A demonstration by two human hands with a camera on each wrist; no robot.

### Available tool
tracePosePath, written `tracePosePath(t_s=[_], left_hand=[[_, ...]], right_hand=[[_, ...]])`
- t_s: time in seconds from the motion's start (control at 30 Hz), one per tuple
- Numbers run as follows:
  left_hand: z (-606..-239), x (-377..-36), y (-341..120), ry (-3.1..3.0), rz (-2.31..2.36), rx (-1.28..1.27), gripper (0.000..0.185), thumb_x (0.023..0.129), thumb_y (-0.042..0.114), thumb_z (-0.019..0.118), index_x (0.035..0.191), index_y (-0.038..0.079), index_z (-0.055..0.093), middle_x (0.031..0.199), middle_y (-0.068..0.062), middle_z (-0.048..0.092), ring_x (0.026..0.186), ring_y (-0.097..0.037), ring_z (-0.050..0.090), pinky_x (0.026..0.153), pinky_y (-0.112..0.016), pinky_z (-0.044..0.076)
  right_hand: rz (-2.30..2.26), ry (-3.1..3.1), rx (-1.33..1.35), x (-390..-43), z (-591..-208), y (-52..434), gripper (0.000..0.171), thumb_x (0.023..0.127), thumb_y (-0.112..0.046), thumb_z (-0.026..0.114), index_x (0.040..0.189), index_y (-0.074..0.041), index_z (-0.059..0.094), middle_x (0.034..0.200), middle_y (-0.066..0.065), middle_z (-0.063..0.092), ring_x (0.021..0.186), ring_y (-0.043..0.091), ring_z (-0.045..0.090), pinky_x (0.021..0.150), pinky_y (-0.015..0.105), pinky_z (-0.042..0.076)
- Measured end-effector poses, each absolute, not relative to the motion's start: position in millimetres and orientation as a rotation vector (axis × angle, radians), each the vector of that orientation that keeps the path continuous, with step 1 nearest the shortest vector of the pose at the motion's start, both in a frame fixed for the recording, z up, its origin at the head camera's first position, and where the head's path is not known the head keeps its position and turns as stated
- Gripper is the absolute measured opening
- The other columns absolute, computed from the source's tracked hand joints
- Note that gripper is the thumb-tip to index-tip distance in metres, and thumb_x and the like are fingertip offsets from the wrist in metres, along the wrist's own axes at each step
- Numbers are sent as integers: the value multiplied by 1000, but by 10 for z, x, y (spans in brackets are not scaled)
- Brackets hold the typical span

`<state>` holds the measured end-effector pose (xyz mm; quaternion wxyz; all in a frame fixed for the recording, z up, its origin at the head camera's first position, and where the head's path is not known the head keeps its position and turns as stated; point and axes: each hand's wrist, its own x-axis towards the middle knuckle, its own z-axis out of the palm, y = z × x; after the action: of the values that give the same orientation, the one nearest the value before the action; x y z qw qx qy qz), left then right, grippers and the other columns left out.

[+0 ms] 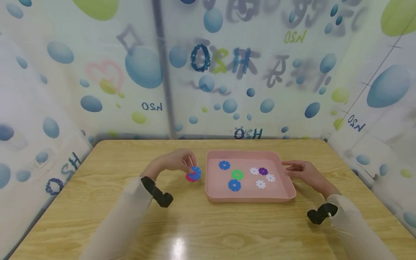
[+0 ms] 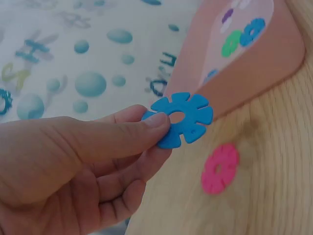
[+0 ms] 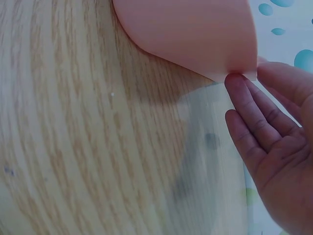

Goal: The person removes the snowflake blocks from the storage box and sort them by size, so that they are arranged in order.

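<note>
My left hand [image 1: 178, 161] pinches a blue snowflake building disc [image 2: 193, 110] between thumb and fingers, just left of the pink tray [image 1: 250, 198]. Below the held disc, a pink snowflake disc [image 2: 220, 169] lies on the table; in the head view the blue one partly covers it. At the tray's right end, my right hand [image 1: 305, 173] grips the rim, with the thumb at the edge and fingertips against the outer wall [image 3: 195, 34]. Inside the tray lie two blue discs, a green disc [image 1: 237, 174], a purple disc [image 1: 263, 171] and three white discs [image 1: 260, 184].
The wooden table [image 1: 227, 231] carries the tray near its middle. Behind it hangs a pale curtain [image 1: 182, 90] printed with blue and green drops and letters, which continues along both sides. Each wrist wears a black strap with a small camera [image 1: 165, 199].
</note>
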<state>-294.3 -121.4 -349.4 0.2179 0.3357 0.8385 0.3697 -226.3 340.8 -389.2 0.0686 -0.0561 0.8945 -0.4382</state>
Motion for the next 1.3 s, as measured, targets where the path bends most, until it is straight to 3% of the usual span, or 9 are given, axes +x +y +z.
tracePosePath(t_s=[0.43,0.9,1.3], left_hand=[[-3762,-2959,-1705,2424,1111,730,21,80,8,69,94,-3,59,84,-9,60,77,-20,54,72,-32,43],[-3928,-3015,-1718,2481,1091,625,20,82,7,67,97,-5,64,87,-7,63,78,-17,52,72,-29,44],[-3924,-3006,-1691,2499,1067,598,23,81,7,68,98,-6,62,82,-7,59,71,-15,48,65,-27,41]], right_hand=[[-1303,2720,-161,-2264,-3902,3412,54,88,-31,62,130,-1,48,114,20,58,101,29,57,83,38,47],[-1320,2704,-188,-2270,-3895,3392,55,89,-31,60,132,1,46,115,23,57,101,31,57,83,39,48],[-1330,2700,-179,-2266,-3894,3398,54,89,-28,60,132,1,46,115,23,57,101,31,57,82,37,48]])
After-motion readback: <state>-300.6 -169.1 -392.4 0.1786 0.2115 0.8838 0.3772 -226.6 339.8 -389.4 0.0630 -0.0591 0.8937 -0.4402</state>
